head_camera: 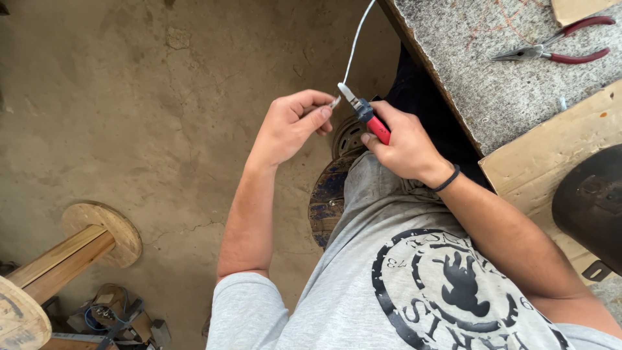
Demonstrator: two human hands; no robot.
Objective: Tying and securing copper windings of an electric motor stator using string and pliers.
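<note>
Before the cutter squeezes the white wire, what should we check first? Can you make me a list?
1. Left hand pinches the wire's end: ok.
2. Right hand grips the red-handled cutter: ok.
3. Cutter tip meets the white wire: ok, they look to be touching.
4. Left fingers away from the tip: not ok, they are very close.
5. Wire seated between the blades: cannot tell, too small.
6. Spare pliers within sight on the table: ok.

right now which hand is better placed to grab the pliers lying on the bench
Probably the right hand: it is on the bench side, nearer the red-handled pliers, though it grips a red-handled cutter. The left hand pinches the white wire, farther away.
</note>
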